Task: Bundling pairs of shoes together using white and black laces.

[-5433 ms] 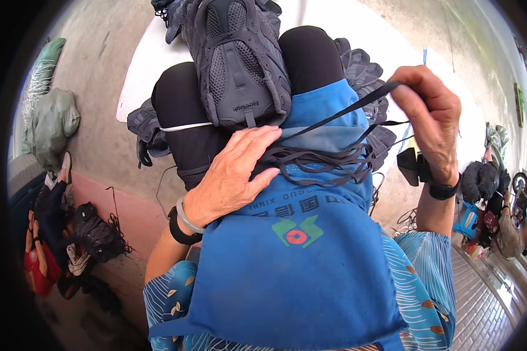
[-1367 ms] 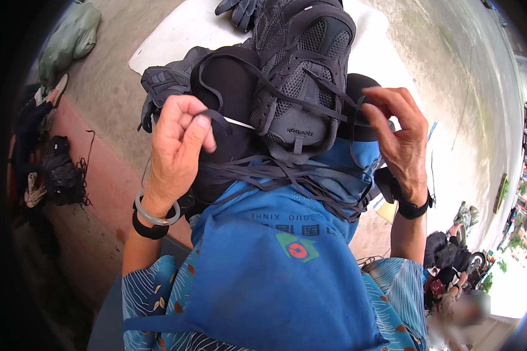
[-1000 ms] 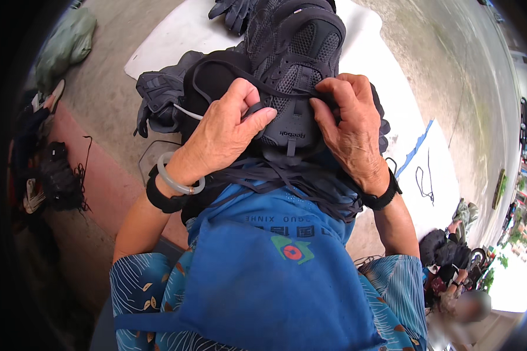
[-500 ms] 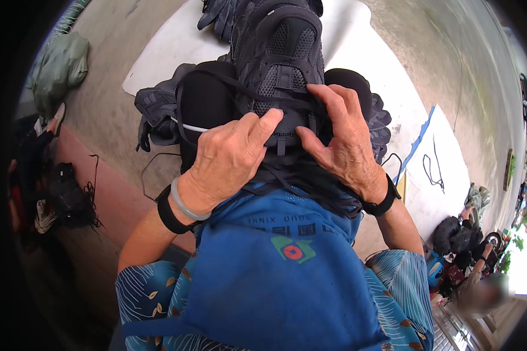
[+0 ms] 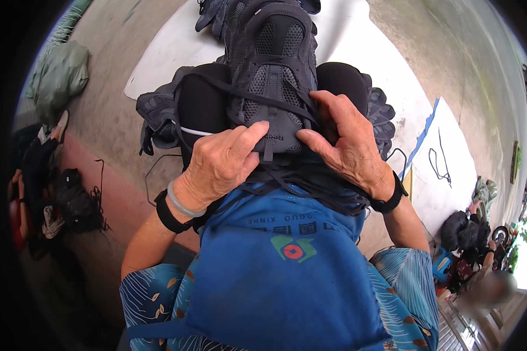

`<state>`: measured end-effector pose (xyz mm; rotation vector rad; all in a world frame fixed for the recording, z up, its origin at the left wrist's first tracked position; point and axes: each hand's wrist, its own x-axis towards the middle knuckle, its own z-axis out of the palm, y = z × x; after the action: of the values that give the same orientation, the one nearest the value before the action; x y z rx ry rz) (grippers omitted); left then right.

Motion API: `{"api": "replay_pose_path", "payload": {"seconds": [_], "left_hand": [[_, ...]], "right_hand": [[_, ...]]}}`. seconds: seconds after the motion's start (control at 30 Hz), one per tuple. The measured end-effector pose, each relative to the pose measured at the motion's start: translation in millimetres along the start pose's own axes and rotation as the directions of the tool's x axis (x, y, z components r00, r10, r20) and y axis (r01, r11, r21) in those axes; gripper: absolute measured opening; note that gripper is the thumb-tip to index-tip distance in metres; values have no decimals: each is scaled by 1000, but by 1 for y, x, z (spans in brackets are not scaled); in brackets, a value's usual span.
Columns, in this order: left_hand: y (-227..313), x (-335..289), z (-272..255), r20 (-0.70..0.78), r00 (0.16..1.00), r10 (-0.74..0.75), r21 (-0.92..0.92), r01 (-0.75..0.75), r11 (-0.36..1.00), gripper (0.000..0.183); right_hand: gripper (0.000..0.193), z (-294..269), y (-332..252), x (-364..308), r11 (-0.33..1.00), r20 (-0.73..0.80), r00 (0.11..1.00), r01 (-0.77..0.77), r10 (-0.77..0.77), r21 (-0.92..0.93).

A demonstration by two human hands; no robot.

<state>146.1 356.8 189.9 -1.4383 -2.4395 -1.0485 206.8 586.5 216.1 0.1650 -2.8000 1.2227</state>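
On my lap lies a dark grey mesh shoe (image 5: 280, 44), its toe pointing away from me and its tongue (image 5: 282, 132) toward my body. A flat black lace (image 5: 249, 96) runs across it above the tongue. My left hand (image 5: 219, 161) is closed at the shoe's left side, with the index fingertip on the tongue's edge. Curved round the right side is my right hand (image 5: 351, 143), its thumb by the tongue and its index finger near the lace's end. The remaining fingers of both hands are partly hidden. More loose laces (image 5: 275, 178) gather below the tongue.
Grey shoe parts (image 5: 158, 117) hang beside my left knee, and others (image 5: 382, 120) by my right. A white sheet (image 5: 386, 52) covers the floor ahead. A green sack (image 5: 58, 79) stands far left. Dark bundles (image 5: 457, 231) and a person (image 5: 489, 289) are at right.
The shoe and its tongue have shifted slightly left. My left index finger has drawn back toward the tongue's left edge. The lace now lies straighter across the shoe.
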Motion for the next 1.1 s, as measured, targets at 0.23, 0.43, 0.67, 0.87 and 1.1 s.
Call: {"api": "replay_pose_path", "payload": {"seconds": [0.23, 0.43, 0.67, 0.87, 1.1], "left_hand": [[-14, 0, -41, -62, 932, -357, -215, 337, 917, 8], [-18, 16, -53, 21, 767, -641, -739, 444, 507, 19], [-12, 50, -39, -4, 872, -490, -515, 418, 748, 21], [-23, 58, -30, 107, 845, -524, -392, 520, 758, 14], [-24, 46, -21, 264, 759, -595, -459, 641, 615, 16]], "right_hand": [[16, -31, 12, 8, 973, 117, 984, -154, 135, 172], [15, -25, -7, 27, 979, -49, 996, -65, 76, 191], [12, -9, -3, 44, 979, -117, 980, 141, -159, -145], [13, -7, -12, 44, 962, -98, 988, 92, -120, -257], [14, -3, -10, 47, 985, -171, 979, 80, -106, -154]]}}
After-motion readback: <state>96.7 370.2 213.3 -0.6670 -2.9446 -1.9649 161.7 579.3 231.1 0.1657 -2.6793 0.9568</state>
